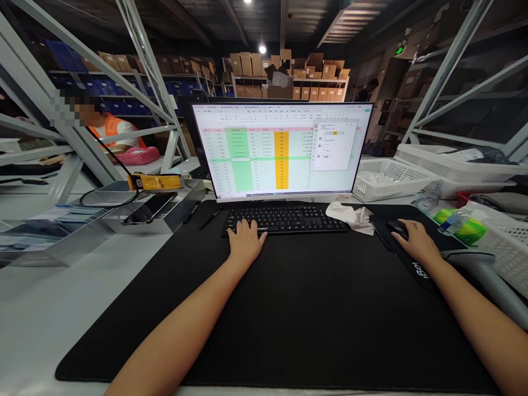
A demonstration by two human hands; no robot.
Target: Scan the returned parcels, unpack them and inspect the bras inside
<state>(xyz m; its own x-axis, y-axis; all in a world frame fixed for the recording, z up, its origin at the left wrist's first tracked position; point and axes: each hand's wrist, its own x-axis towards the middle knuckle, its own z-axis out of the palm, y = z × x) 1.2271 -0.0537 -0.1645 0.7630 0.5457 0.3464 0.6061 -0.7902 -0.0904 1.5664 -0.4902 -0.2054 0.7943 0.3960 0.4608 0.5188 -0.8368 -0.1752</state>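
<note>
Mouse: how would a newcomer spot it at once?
Find the big black desk mat, then go right along the keyboard, past the crumpled white tissue. The mouse lies there, under the right grip. It's black like the keyboard, but far smaller, rounded and partly covered.

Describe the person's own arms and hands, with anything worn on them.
The left grip and right grip are bare human hands without gloves; no rings are visible. The left arm and right arm are bare where they show, tapering toward the wrists, with no sleeve, watch, cable or marking in view.
</note>
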